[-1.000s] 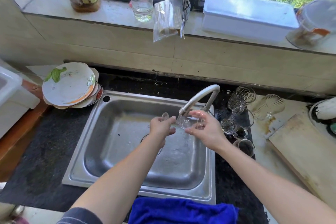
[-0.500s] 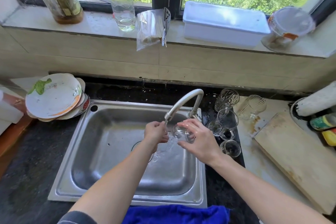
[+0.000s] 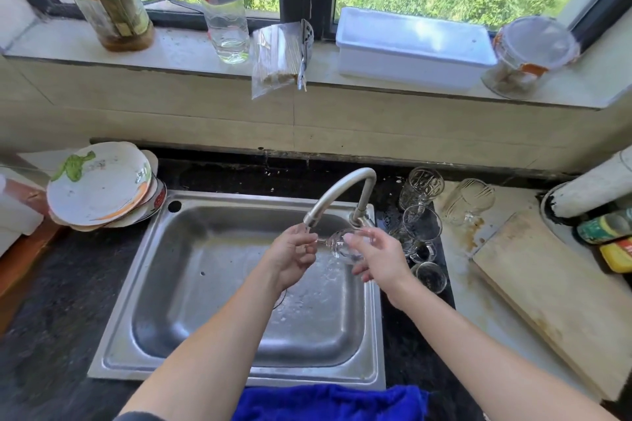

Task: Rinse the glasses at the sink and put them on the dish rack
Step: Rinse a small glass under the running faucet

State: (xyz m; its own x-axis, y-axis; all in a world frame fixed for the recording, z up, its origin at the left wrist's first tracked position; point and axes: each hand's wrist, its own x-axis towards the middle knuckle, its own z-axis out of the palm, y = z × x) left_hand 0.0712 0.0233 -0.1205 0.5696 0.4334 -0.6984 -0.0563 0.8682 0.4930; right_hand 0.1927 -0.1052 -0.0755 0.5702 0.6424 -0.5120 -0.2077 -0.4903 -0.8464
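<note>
Stemmed glass (image 3: 345,246) lies sideways over the sink (image 3: 113,335), just under the tap (image 3: 338,195) mouth, bowl pointing right. Left hand (image 3: 294,256) pinches the stem end with curled fingers. Right hand (image 3: 379,260) cups the bowl, thumb on top and fingers curved beneath. Basin is wet and splashed; the stream itself is hard to make out. Other glasses (image 3: 420,225) stand clustered on the table (image 3: 51,301) just right of the sink, one more further right on the pale part. No rack seen in view.

Handling guess: the glass is light, stiff, thin-walled and fragile, and slick when wet. The stem is the weak spot, so don't twist bowl against stem. Best hold is probably round the bowl with the stem steadied, about as it is now. The steel tap and sink edge are close, so there is a knock risk.

Writing: the bottles (image 3: 219,0) on the sill (image 3: 178,51) carry red and white labels, text too blurred to read. Tins at far right (image 3: 605,225) have coloured wrappers, also unreadable. Plates (image 3: 99,184) are stacked left of the sink, board (image 3: 554,290) right, blue cloth (image 3: 328,402) at the front edge.
</note>
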